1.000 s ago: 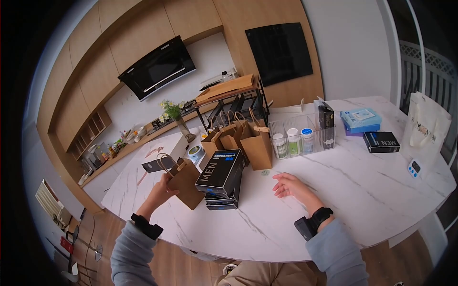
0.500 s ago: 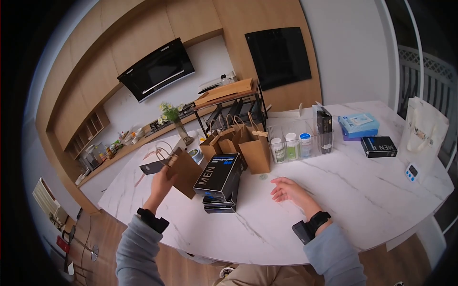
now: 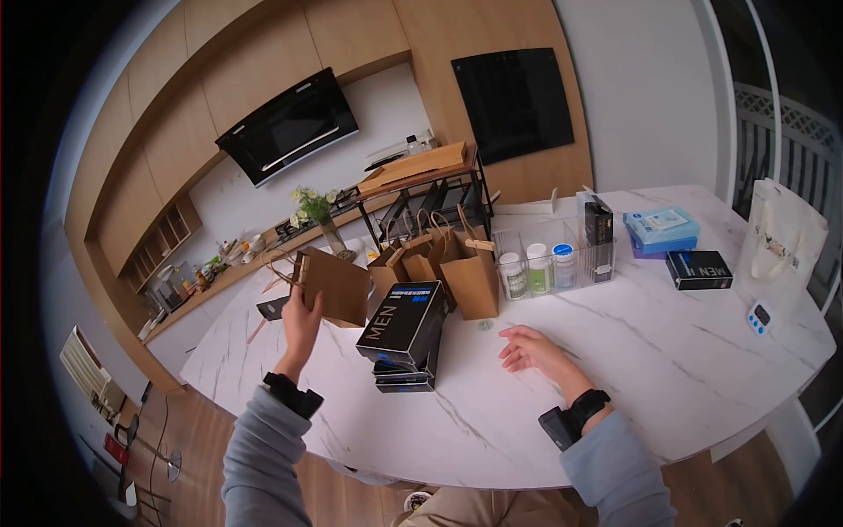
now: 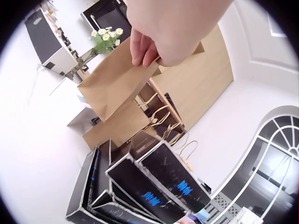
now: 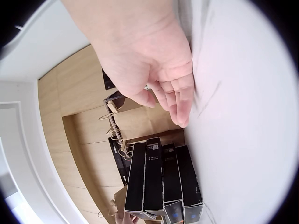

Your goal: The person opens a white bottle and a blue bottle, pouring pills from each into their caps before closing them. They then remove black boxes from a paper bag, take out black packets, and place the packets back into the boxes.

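Left hand: fingers pinch the edge of a tilted paper bag, left of skewed black boxes on the bench; this one-edge grip could let it swing, toppling them. Right hand: fingers loosely open, empty.

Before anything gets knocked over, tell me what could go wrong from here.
The tilted paper bag, pinched in the left hand, might bump the unevenly stacked black boxes beside it and topple them. Swung back, it could catch the flower vase behind.
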Demonstrator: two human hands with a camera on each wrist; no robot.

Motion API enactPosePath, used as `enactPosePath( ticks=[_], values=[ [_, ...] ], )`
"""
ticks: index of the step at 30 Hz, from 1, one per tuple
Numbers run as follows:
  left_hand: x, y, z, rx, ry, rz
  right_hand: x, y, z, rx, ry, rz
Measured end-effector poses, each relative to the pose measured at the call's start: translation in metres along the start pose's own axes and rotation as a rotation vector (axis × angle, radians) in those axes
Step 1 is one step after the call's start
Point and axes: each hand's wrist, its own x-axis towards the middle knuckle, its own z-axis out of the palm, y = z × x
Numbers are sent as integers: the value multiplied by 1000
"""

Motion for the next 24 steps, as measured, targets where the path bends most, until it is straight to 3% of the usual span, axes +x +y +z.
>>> enactPosePath(
  ticks=[2,5,9,12,14,24],
  values=[
    [-13,4,7,-211,-66,-161,-1,-1,1,-7,9,-2],
    [-31,-8,27,-436,-23,-263,-3,-5,3,-1,-2,-5],
    [-41,-18,36,-436,-93,-280,-3,-5,4,-27,9,4],
    [-38,-21,33,-199,-177,-256,-2,-2,4,-37,10,-1],
    [-38,-36,41,-185,-138,-248,-2,-3,3,-34,14,1],
    [-25,-30,40,-36,-17,-122,-2,-3,3,-36,3,8]
  ],
)
